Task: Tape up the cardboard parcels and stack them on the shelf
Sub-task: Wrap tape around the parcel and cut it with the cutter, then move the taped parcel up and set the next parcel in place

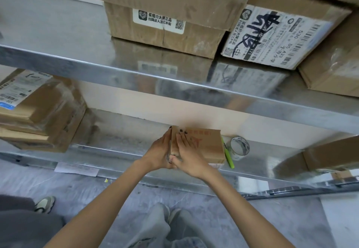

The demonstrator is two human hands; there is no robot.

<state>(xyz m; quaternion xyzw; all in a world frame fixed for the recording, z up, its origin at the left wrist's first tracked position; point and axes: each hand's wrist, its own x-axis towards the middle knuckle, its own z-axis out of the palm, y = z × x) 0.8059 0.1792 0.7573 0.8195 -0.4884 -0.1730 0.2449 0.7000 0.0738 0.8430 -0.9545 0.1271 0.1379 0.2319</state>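
Cardboard parcel sits on the lower shelf, centre frame, with your left hand flat against its side and your right hand flat on top, fingers straight, probably smoothing tape down.

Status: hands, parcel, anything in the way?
Left hand flat against side, right hand flat on top of small brown cardboard parcel, lower metal shelf. Clear tape roll, slim green tool just right.

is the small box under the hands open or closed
Closed: the small cardboard box shows no raised flaps; right hand lies flat on top, left hand against its side.
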